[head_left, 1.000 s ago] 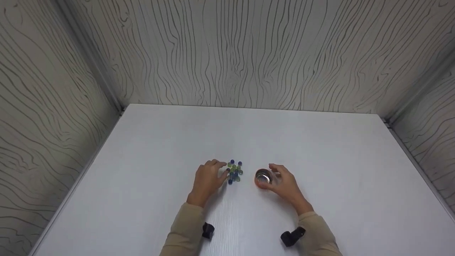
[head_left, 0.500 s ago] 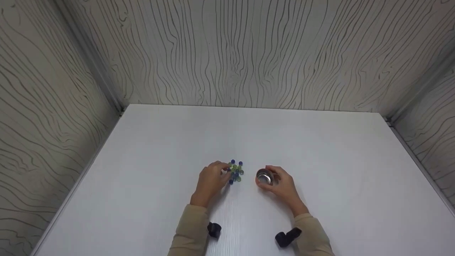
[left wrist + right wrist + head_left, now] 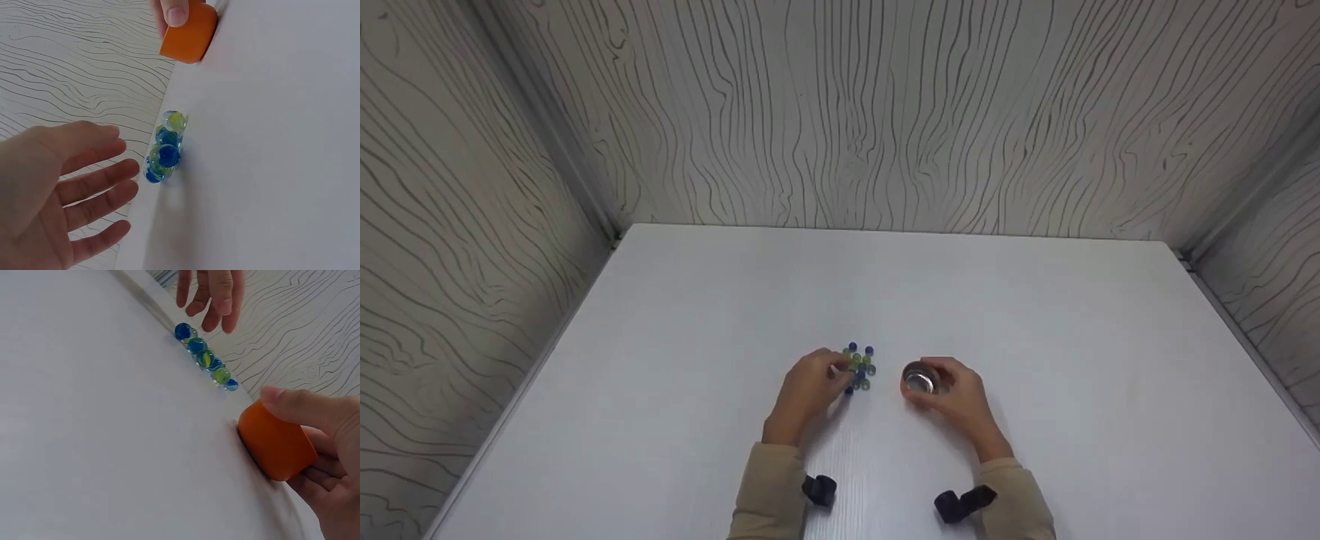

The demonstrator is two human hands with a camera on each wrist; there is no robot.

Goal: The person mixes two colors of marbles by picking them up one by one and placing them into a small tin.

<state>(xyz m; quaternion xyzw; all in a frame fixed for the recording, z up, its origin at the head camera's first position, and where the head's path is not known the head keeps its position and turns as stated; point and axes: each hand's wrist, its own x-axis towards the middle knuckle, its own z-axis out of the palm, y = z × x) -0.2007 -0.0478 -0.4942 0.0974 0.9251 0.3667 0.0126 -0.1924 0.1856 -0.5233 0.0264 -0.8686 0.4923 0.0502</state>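
Observation:
Several glass marbles [image 3: 862, 369], blue and yellow-green, lie clustered on the white table. Just left of them is my left hand [image 3: 808, 388], its thumb and forefinger beside the cluster. From the left wrist, its fingers [image 3: 104, 183] look loosely bent and spread, a small gap away from the marbles [image 3: 169, 156], with nothing between them. Right of the cluster, my right hand [image 3: 966, 397] grips a small cup [image 3: 920, 380], orange outside and shiny metal inside, its mouth facing up. The right wrist view has the thumb [image 3: 298, 408] on the orange wall [image 3: 275, 441], fingers behind it.
The white tabletop [image 3: 697, 300] stretches away on all sides of the hands. Behind it rises a wood-grain patterned back panel [image 3: 840, 112], with a similar side panel [image 3: 457, 262] on the left. A black camera mount [image 3: 820, 490] sits at the left wrist.
My left hand has shifted slightly right, its thumb and forefinger now over the marbles' left edge in the head view. The right hand's fingers have closed round the cup.

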